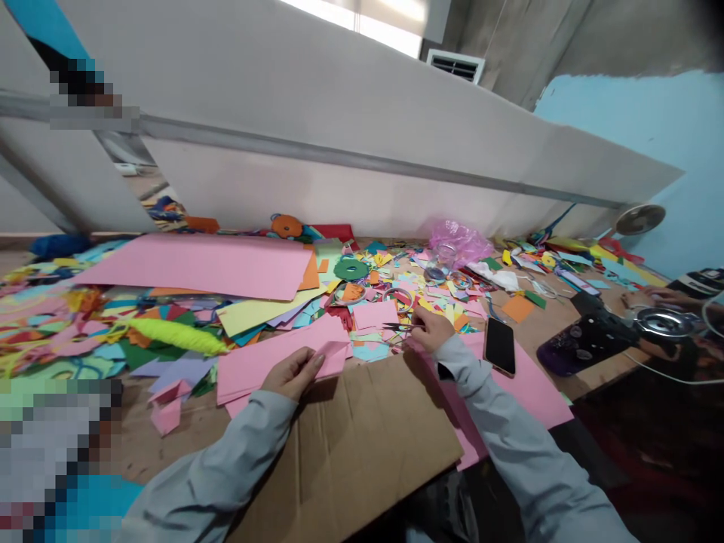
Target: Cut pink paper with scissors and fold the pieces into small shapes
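My left hand (294, 373) pinches a small folded pink paper (332, 357) between thumb and fingers, over the upper left edge of a brown cardboard sheet (367, 445). Fingers of my right hand (433, 329) are closed on small scissors (399, 326), whose thin blades point left above a small pink paper piece (374, 315). Larger pink sheets (249, 369) lie beside my left hand, and another pink sheet (532, 385) lies partly beneath my right forearm.
A black phone (500, 345) lies right of my right wrist. Coloured paper scraps, rolls of tape and a pink plastic bag (459, 241) lie along the divider. Farther right are a dark purple case (582, 343) and another person's arm. A large pink sheet (197, 264) lies back left.
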`<state>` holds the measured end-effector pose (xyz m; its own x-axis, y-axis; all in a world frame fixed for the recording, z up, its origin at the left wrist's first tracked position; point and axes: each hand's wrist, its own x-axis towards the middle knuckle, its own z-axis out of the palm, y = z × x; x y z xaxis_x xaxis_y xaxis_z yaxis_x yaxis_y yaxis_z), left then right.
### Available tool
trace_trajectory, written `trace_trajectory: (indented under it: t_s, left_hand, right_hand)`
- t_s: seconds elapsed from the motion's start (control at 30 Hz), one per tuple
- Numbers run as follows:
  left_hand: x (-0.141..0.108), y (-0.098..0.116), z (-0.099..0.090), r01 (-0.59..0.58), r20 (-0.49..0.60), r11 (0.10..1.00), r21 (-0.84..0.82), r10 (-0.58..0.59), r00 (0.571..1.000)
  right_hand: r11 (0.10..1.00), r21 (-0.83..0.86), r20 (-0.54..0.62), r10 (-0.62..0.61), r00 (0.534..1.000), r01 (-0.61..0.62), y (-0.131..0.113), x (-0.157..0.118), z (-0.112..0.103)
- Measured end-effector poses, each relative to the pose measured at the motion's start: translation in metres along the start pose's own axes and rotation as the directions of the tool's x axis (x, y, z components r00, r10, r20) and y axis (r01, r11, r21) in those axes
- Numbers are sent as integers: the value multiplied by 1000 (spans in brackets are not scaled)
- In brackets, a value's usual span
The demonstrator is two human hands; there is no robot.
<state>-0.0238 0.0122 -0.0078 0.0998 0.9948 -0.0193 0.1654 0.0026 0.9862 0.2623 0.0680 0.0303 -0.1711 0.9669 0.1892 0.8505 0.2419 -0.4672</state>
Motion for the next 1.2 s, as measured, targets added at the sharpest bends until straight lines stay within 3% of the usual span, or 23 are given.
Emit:
trace_trajectory:
  t_s: [0.07,0.13,0.23,0.4,0.6,0.77,1.2]
  left_hand:
    - [0,2,1,-10,-19,1000,3,10,1000]
    - [-1,4,2,-15,-30,1000,6,15,999]
    - [0,3,2,3,-9,1000,-16,-4,1000]
    - [-1,1,2,25,20,998,-49,-24,1000]
    - [-3,1,3,-6,26,1000,-4,6,1000]
    - [-3,-1,3,-66,45,997,38,64,997]
    - [-3,-5,4,-60,88,997,48,55,995]
  right_hand:
    - [932,356,99,39,994,-72,-1,0,0]
    - [762,631,198,17,980,-141,-8,1,0]
    - [618,773,231,-60,971,-145,-29,1,2]
    - [664,745,242,-174,954,-68,-59,-13,18]
    - [652,744,346,-192,918,-144,-53,-27,43]
    - [629,767,348,-246,905,-125,-53,-28,44]
    - [653,746,379,-255,890,-131,-53,-30,46]
